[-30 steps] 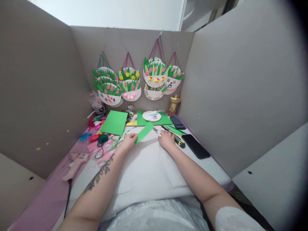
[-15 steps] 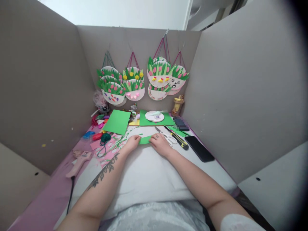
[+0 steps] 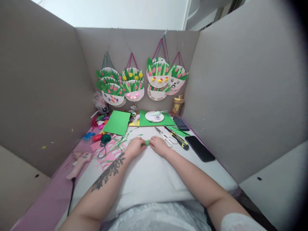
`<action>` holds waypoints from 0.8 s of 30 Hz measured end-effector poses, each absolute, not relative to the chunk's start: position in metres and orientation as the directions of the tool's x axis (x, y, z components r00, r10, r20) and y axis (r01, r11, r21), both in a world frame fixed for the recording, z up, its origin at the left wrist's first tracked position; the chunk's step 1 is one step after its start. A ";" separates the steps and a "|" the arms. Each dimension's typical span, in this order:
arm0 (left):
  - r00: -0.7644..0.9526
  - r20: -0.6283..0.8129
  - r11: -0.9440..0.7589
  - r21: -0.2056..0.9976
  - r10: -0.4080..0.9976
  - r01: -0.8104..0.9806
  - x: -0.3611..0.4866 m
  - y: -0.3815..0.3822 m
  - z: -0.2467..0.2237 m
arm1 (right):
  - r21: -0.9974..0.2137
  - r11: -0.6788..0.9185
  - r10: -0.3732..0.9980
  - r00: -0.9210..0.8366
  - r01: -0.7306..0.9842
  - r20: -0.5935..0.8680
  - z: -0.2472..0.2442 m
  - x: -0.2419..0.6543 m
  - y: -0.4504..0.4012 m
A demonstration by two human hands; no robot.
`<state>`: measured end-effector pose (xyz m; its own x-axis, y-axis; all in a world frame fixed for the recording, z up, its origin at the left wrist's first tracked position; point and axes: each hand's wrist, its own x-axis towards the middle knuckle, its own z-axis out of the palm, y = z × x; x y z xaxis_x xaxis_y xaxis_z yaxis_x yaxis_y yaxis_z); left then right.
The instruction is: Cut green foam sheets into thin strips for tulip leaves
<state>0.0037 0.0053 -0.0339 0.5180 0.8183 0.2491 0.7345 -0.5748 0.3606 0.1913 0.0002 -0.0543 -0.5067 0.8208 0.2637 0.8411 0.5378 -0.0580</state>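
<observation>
A small piece of green paper (image 3: pixel 147 142) lies on the white cloth (image 3: pixel 151 173), mostly covered by my fingers. My left hand (image 3: pixel 136 147) grips its left end with the fingers closed. On its right end my right hand (image 3: pixel 158 145) presses with bent fingers. The two hands are close together, and a short green strip shows between them. White-handled scissors (image 3: pixel 169 138) lie just beyond my right hand, beside a yellow-and-black cutter (image 3: pixel 181 142). Green and pink paper scraps (image 3: pixel 109 149) lie to the left of my left hand.
A pink glue gun (image 3: pixel 79 165) with a black cord lies at left. Green sheets (image 3: pixel 117 122), a dark green yarn ball (image 3: pixel 105 138) and a white plate (image 3: pixel 154 116) are farther back. A black phone (image 3: pixel 199 149) lies at right. Decorated plates (image 3: pixel 158 74) hang on the back panel.
My left hand has moved right and slightly nearer, towards my right hand. Less of the green paper shows between them.
</observation>
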 end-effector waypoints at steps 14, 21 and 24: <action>0.455 0.107 -0.467 0.235 0.884 0.852 -0.007 0.016 -0.035 | -0.138 0.406 0.910 -0.385 0.903 0.154 -0.054 0.212 0.011; 0.419 0.068 -0.424 0.199 0.905 0.883 -0.015 0.018 -0.032 | -0.153 0.399 0.912 -0.374 0.904 0.166 -0.051 0.217 0.009; 0.431 0.102 -0.442 0.181 0.897 0.878 -0.007 0.013 -0.032 | -0.163 0.416 0.903 -0.387 0.895 0.185 -0.051 0.209 0.008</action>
